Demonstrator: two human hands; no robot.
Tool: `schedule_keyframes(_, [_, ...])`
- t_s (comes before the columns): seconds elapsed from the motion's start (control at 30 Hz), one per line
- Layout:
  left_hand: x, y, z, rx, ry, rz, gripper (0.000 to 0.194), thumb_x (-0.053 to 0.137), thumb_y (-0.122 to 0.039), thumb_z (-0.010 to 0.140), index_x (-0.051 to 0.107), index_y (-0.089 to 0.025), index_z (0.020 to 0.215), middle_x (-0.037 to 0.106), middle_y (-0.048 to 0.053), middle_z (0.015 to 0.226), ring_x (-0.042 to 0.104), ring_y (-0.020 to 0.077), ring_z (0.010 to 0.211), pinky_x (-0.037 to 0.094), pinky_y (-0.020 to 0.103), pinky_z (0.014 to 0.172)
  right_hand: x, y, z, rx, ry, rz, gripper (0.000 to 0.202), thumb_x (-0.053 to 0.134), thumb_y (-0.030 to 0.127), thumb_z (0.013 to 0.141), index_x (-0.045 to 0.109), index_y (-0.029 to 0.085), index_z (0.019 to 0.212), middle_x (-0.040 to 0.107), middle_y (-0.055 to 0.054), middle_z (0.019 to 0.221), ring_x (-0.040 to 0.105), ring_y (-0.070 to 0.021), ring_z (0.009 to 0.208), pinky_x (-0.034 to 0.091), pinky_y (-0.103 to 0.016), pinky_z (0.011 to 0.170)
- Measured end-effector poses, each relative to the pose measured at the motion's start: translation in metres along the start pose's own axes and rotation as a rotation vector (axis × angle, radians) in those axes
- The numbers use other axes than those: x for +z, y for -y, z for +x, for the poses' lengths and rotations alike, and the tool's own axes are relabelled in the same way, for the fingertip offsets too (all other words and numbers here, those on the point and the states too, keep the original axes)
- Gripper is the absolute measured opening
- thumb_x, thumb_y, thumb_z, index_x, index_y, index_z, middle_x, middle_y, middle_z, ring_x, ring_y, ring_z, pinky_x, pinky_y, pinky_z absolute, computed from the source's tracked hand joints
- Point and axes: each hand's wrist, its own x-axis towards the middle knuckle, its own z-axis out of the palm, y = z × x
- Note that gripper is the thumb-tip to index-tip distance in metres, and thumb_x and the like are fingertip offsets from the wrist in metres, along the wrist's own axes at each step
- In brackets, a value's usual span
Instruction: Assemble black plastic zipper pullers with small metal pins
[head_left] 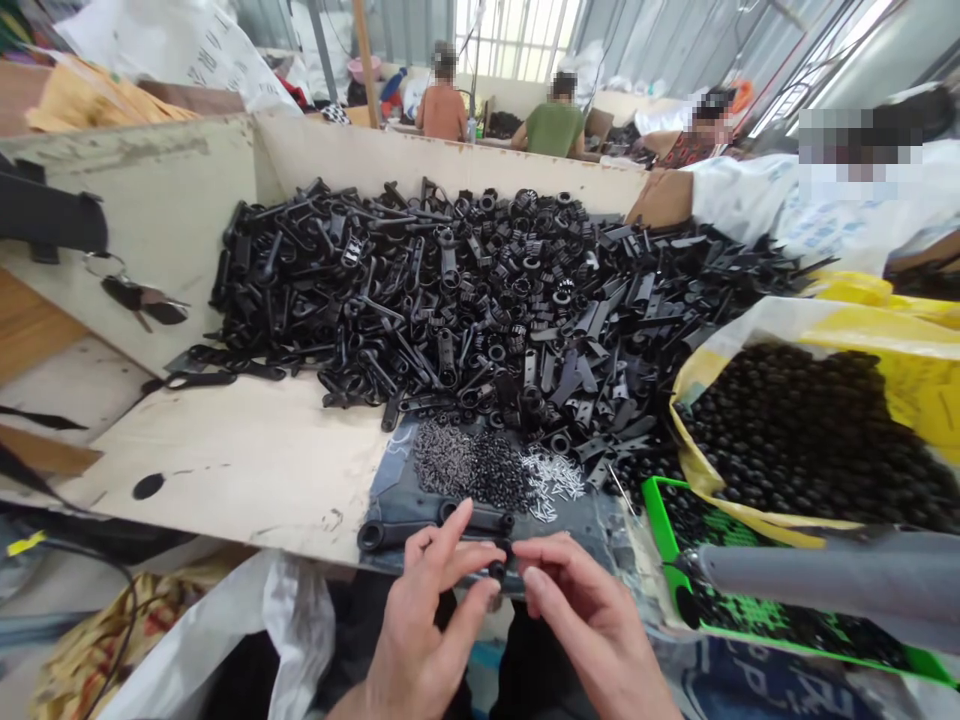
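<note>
My left hand (429,612) pinches a small round black part (496,571) between thumb and fingers, low in the middle of the head view. Close beside it, my right hand (581,612) has its fingers curled with the tips almost at that part; what they hold, if anything, is too small to make out. Just beyond my hands, long black handle-shaped parts (401,533) lie on a dark mat (592,518). Farther up the mat are small heaps: grey-brown bits (442,462), black bits (496,472) and silver pins (553,482).
A big heap of black plastic parts (420,290) fills the bench behind the mat. At right are a yellow-edged bag of black beads (810,430), a green tray (664,530) and a grey tube (810,580). Keys (146,300) hang at left. Several people sit farther back.
</note>
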Motion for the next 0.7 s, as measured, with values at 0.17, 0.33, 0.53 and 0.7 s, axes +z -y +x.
schedule_keyframes(0.17, [0.002, -0.001, -0.005, 0.265, -0.018, 0.128, 0.053, 0.055, -0.006, 0.1, 0.04, -0.014, 0.15, 0.081, 0.005, 0.104, 0.075, 0.0145, 0.099, 0.038, 0.036, 0.106, 0.01, -0.014, -0.014, 0.116, 0.033, 0.041, 0.023, 0.077, 0.045, 0.089, 0.077, 0.023, 0.096, 0.075, -0.006, 0.088, 0.071, -0.0185, 0.076, 0.058, -0.025, 0.07])
schedule_keyframes(0.33, [0.009, 0.004, -0.019, 0.44, 0.008, 0.225, 0.028, 0.049, -0.005, 0.099, 0.057, -0.015, 0.124, 0.08, 0.007, 0.096, 0.074, 0.0183, 0.098, 0.041, 0.04, 0.1, 0.015, -0.038, -0.025, 0.241, -0.025, 0.11, 0.036, 0.081, 0.055, 0.082, 0.071, 0.021, 0.087, 0.073, -0.003, 0.077, 0.069, -0.0175, 0.068, 0.057, -0.024, 0.063])
schedule_keyframes(0.53, [-0.001, 0.008, -0.017, 0.331, 0.063, 0.252, 0.029, 0.063, -0.014, 0.097, 0.06, -0.015, 0.125, 0.079, 0.01, 0.112, 0.07, 0.0226, 0.112, 0.036, 0.044, 0.106, -0.018, -0.01, -0.007, -0.121, -0.004, -0.275, 0.015, 0.071, 0.036, 0.095, 0.081, 0.028, 0.103, 0.074, -0.004, 0.094, 0.073, -0.0167, 0.084, 0.059, -0.02, 0.073])
schedule_keyframes(0.7, [0.004, 0.023, -0.004, 0.236, 0.089, 0.388, 0.016, 0.063, -0.015, 0.098, 0.071, -0.021, 0.11, 0.079, 0.004, 0.11, 0.067, 0.0246, 0.11, 0.032, 0.044, 0.102, -0.022, -0.015, 0.01, -0.476, -0.126, -0.593, 0.011, 0.069, 0.025, 0.097, 0.077, 0.026, 0.105, 0.08, -0.002, 0.097, 0.077, -0.016, 0.087, 0.06, -0.02, 0.085])
